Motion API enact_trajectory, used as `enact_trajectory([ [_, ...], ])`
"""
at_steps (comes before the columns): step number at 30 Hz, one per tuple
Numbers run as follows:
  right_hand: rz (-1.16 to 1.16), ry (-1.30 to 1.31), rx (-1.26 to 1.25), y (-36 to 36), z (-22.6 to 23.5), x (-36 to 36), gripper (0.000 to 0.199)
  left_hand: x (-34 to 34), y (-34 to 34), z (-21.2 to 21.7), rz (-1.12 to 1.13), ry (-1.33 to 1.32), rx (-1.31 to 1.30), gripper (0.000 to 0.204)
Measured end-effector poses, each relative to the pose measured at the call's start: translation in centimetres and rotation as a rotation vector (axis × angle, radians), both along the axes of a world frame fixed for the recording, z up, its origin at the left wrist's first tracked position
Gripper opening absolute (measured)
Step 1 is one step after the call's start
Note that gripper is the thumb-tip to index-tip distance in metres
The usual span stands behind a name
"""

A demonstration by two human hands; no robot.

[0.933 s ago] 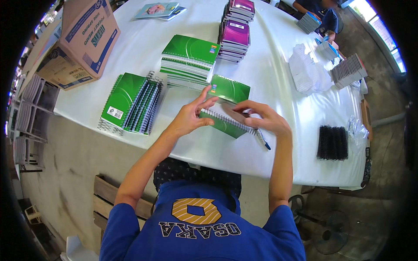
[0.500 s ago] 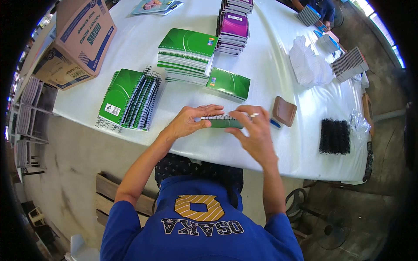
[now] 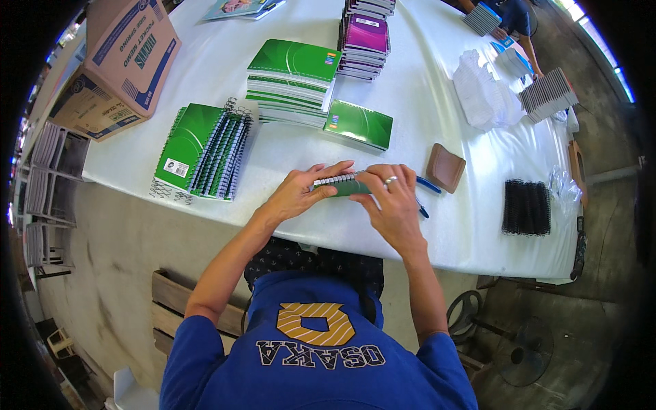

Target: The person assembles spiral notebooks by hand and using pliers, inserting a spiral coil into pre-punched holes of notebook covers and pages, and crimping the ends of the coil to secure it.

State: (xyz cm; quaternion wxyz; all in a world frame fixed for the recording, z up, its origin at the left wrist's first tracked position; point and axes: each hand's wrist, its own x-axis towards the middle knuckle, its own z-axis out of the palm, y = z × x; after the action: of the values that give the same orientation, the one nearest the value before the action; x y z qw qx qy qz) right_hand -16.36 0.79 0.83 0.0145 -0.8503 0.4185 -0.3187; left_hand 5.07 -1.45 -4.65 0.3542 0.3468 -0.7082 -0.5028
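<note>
Near the front edge of the table, a green spiral notebook [image 3: 347, 188] is held spine up between both hands. My left hand [image 3: 298, 191] grips its left end, thumb on the green cover and fingers behind. My right hand [image 3: 391, 199] is closed on the right end, fingertips at the wire coil along the spine. Two blue handles [image 3: 428, 185], looking like a pliers' grips, stick out beside the right hand. Whether that hand touches them I cannot tell. A brown block-like piece [image 3: 446, 167] lies just beyond them.
Ahead are a green notebook stack [image 3: 292, 61], a smaller green pile [image 3: 359, 126] and purple notebooks [image 3: 365, 34]. Coiled green notebooks [image 3: 186, 147] and a carton [image 3: 130, 68] stand left. Black coils [image 3: 526, 207] and white packaging [image 3: 484, 92] lie right. Another person's arm [image 3: 527, 51] reaches in far right.
My right fingers have come down closer onto the notebook's coil, and the notebook has tilted a little. Both blue handles now show beside my right hand. The other person's arm has reached toward a notebook stack.
</note>
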Motion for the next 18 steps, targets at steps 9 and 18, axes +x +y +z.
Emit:
enact_trajectory([
  [9, 0.143, 0.072, -0.035, -1.2, 0.5, 1.8, 0.020, 1.5, -1.0, -1.6, -0.138, -0.285, -0.065, 0.059],
  [18, -0.416, 0.330, -0.051, 0.7, -5.5, -7.1, 0.034, 0.1, 1.2, 1.3, 0.279, -0.305, -0.254, 0.051],
])
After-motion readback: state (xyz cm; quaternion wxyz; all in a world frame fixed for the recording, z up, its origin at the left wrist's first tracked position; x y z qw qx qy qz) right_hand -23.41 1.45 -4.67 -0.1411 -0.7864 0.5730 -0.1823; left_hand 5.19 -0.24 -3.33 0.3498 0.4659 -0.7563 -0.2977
